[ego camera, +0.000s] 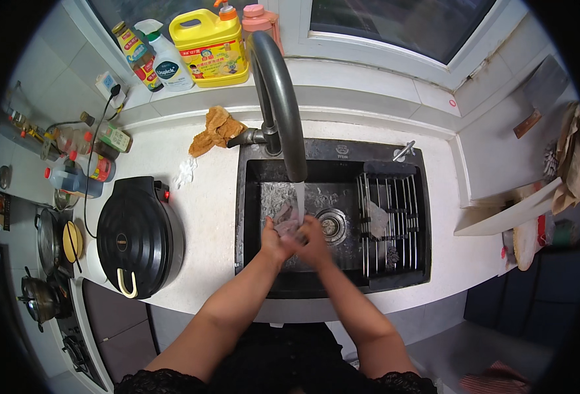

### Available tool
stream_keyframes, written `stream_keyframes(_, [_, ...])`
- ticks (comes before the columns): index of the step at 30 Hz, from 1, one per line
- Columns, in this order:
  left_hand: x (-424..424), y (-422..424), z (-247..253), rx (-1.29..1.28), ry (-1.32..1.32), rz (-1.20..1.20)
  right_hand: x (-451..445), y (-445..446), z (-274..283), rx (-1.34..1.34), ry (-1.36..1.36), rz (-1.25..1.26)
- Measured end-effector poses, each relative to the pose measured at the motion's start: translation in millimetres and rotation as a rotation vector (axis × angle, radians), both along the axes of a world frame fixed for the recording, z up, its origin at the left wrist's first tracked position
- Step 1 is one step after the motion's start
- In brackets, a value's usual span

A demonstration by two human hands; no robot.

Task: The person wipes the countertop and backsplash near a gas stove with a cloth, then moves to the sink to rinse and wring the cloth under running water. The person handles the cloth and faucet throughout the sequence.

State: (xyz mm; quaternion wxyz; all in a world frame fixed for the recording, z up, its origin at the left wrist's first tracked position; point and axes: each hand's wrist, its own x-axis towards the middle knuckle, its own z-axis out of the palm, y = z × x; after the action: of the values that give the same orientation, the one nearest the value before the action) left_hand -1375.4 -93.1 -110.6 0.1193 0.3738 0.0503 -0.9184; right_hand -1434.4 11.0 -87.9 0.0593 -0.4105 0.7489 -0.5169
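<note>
Under the running stream of the grey gooseneck faucet, my left hand holds a pale pinkish, limp, wet piece. Whether it is cloth, plastic film or food I cannot tell. My right hand is on the piece from the right, its fingers curled and blurred. Both hands are inside the black sink basin, left of the round drain strainer. A whitish translucent piece lies on the metal roll-up rack over the basin's right side.
A black electric griddle stands left of the sink. A brown rag and a crumpled white tissue lie behind it. On the sill stand a yellow detergent jug and a spray bottle. A cleaver hangs at right.
</note>
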Motion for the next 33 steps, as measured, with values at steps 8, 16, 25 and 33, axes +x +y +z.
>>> stream_keyframes(8, [10, 15, -94, 0.143, 0.262, -0.033, -10, -24, -60, 0.171, -0.206, -0.507])
stream_keyframes(16, [-4, 19, -49, -0.12, -0.147, -0.217, 3, -17, -102, 0.399, -0.136, -0.412])
stream_keyframes(25, [0, 4, -3, -0.468, -0.565, -0.627, -8, -4, -66, -0.006, -1.201, -0.251])
stream_keyframes(33, [-10, 17, -15, -0.678, -0.68, -0.636, 13, -12, -49, 0.383, -0.647, -0.457])
